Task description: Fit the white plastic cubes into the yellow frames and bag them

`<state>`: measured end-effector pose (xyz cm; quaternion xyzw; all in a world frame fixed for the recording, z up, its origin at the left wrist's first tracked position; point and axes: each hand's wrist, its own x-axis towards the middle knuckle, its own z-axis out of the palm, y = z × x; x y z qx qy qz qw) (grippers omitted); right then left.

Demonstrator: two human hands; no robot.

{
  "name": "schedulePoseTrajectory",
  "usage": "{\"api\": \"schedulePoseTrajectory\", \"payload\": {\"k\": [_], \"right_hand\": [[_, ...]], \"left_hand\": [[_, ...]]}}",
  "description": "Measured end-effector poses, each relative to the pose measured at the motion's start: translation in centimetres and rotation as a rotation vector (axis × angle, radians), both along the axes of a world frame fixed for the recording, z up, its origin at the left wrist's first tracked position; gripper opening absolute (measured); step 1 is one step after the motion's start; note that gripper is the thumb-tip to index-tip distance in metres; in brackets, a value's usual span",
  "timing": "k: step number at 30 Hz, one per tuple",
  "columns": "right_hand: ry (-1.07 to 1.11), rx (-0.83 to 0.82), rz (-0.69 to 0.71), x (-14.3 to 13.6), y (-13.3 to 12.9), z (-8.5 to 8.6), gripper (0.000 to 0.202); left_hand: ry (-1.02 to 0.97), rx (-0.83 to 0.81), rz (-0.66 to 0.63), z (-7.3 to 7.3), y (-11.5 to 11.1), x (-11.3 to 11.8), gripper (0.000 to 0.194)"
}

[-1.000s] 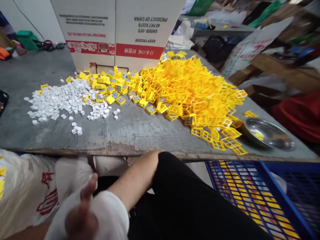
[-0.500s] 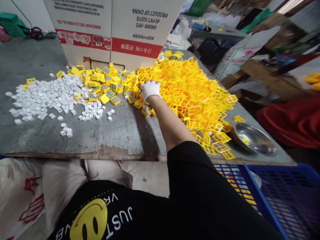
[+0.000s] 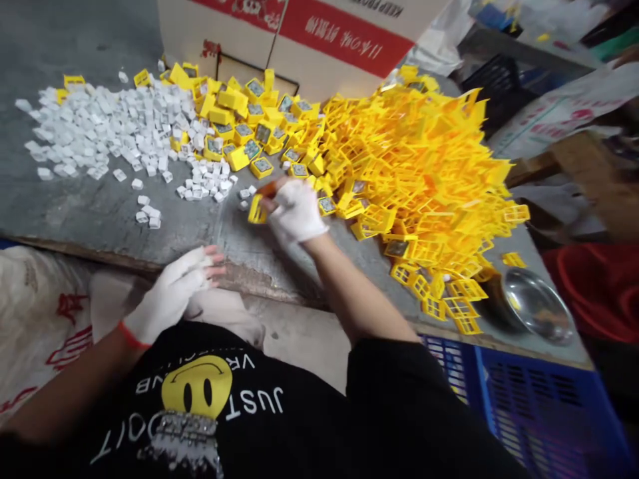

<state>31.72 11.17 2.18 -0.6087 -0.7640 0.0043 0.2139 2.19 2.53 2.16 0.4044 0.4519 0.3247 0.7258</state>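
My right hand (image 3: pixel 294 206), in a white fingerless glove, pinches a small yellow plastic piece (image 3: pixel 257 209) above the grey table (image 3: pixel 200 229). Near the table's front edge is my left hand (image 3: pixel 182 283), gloved the same way, its fingers apart and nothing in them. Small white pieces (image 3: pixel 110 126) lie scattered at the left. Yellow pieces with grey insides (image 3: pixel 243 133) cover the middle. A tall heap of yellow frames (image 3: pixel 424 166) rises at the right.
A white and red carton (image 3: pixel 324 46) stands behind the pieces. At the table's right end sits a metal bowl (image 3: pixel 539 306). Blue crates (image 3: pixel 549 399) are below it, and a white sack (image 3: pixel 34 313) is at the lower left.
My right hand has come back from the yellow heap toward the table's front with a yellow piece. My left hand has come into view. The camera has tilted down.
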Motion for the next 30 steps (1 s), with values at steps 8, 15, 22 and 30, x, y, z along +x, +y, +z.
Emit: {"api": "schedulePoseTrajectory", "payload": {"k": [8,15,22,30], "right_hand": [[0.296,-0.111,0.263,-5.0,-4.4,-3.0,0.026],[-0.100,-0.187,-0.163,0.3,5.3,-3.1,0.033],[-0.160,-0.149,-0.075,-2.1,2.3,-2.2,0.031],[0.140,0.080,0.386,-7.7,-9.3,-1.1,0.027]], "left_hand": [[-0.209,-0.160,0.066,-0.1,-1.5,-1.0,0.057],[-0.276,-0.251,0.237,0.6,-1.0,-3.5,0.049],[-0.352,-0.272,0.223,0.6,-1.1,-3.1,0.047],[-0.384,-0.195,0.170,0.2,-1.8,-1.8,0.048]]}}
